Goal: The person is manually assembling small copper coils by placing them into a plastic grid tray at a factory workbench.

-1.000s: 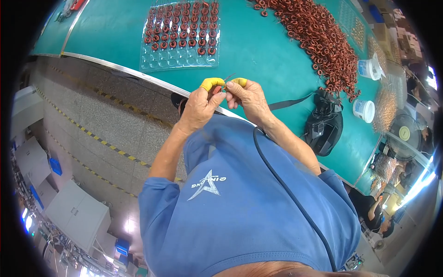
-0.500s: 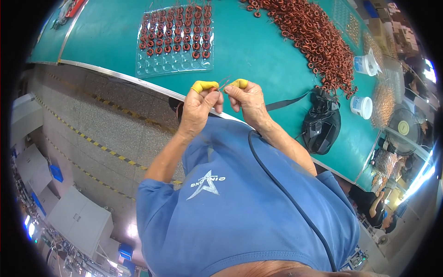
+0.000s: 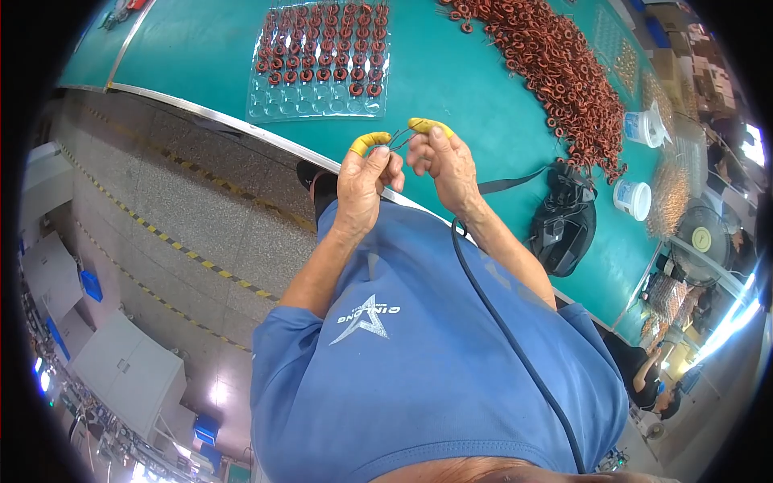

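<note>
My left hand [image 3: 364,181], with a yellow finger cot on its index finger, is closed in a pinch on a small copper-wound ring coil, mostly hidden by the fingertips. Thin wire leads [image 3: 397,140] stick out from it toward the right. My right hand [image 3: 449,165], also wearing a yellow cot, pinches at those leads between thumb and index finger. Both hands are raised over the table's near edge. Beyond them lies a clear plastic tray [image 3: 307,108] with rows of reddish-brown ring coils [image 3: 324,60]; its nearest cells hold none.
A large heap of loose ring coils [image 3: 555,72] covers the green table's [image 3: 451,80] right side. Two white tubs [image 3: 632,199] stand beside it. Near my right forearm lie a black bag [image 3: 564,217] and its strap [image 3: 511,182]. A black cable [image 3: 515,354] crosses my shirt.
My hands have moved slightly right in the picture, and the right one has drawn a little away from the left. The coil is now more covered. The tray appears shifted up and right with the view.
</note>
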`<state>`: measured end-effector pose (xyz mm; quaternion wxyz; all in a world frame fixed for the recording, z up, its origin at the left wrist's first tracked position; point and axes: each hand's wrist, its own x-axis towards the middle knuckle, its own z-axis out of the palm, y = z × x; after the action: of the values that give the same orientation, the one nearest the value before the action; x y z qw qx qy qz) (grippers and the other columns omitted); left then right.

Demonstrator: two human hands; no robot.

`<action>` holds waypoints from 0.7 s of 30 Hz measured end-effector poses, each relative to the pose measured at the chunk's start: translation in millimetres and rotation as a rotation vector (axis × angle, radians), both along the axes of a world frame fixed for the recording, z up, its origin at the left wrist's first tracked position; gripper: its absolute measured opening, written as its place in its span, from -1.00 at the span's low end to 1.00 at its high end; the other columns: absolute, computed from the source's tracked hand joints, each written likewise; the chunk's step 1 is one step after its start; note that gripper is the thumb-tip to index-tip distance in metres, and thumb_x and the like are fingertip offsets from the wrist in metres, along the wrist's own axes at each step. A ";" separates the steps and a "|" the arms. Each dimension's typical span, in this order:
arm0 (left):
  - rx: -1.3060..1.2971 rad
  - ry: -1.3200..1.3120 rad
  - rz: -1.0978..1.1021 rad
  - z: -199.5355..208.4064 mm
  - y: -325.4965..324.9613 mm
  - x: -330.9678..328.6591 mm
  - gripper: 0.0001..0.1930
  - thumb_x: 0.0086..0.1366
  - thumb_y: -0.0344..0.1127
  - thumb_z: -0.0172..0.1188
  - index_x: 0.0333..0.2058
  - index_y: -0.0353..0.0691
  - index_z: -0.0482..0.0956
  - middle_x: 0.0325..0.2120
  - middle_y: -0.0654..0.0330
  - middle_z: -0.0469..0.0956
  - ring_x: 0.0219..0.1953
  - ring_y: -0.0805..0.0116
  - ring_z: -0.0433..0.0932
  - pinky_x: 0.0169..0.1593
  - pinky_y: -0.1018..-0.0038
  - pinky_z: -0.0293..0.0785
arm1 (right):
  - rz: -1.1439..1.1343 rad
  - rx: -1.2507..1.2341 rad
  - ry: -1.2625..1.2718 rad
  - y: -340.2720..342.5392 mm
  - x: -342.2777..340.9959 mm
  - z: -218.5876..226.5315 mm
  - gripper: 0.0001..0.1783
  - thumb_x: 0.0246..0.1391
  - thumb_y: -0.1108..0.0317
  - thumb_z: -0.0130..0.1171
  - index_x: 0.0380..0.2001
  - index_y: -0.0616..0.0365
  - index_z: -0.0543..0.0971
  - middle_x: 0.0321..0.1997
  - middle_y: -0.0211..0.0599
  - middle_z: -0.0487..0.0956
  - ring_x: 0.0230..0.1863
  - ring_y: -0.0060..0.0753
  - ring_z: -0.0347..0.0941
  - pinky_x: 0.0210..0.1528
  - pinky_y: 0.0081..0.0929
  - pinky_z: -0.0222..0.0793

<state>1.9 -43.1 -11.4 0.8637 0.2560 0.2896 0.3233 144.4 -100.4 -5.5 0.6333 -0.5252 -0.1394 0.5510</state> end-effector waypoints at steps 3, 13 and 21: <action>-0.039 -0.029 -0.016 3.7 -1.6 -1.4 -0.83 0.39 -0.29 0.02 -0.15 -0.24 0.43 -0.53 0.22 0.41 -0.57 0.46 0.38 -0.48 0.56 0.36 | 0.097 0.063 -0.028 1.5 -1.6 -7.4 -0.55 0.28 0.06 -0.01 -0.07 0.26 0.53 -0.26 -0.33 0.55 -0.28 -0.50 0.48 -0.30 -0.57 0.38; 0.294 0.307 -0.006 -16.0 8.8 -19.0 -0.90 0.34 -0.37 0.09 -0.24 -0.25 0.49 -0.47 0.25 0.52 -0.49 0.55 0.49 -0.41 0.64 0.41 | 0.084 -0.050 -0.041 1.6 -0.7 -16.6 -0.62 0.28 0.13 -0.01 -0.17 0.26 0.55 -0.48 -0.42 0.51 -0.50 -0.61 0.40 -0.44 -0.64 0.31; 0.824 1.099 0.573 -71.5 187.4 -108.0 -0.84 0.20 -0.37 0.23 -0.29 -0.33 0.62 -0.37 0.15 0.60 -0.34 0.36 0.57 -0.21 0.44 0.46 | -0.024 -0.285 -0.074 -19.0 43.1 -41.0 -0.66 0.29 0.14 -0.01 -0.19 0.25 0.51 -0.53 -0.48 0.43 -0.56 -0.62 0.32 -0.50 -0.65 0.19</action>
<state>-106.1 144.3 -82.9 0.3104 0.5984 0.5905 0.4437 187.5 -119.4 -46.5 0.5534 -0.6314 -0.0768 0.5378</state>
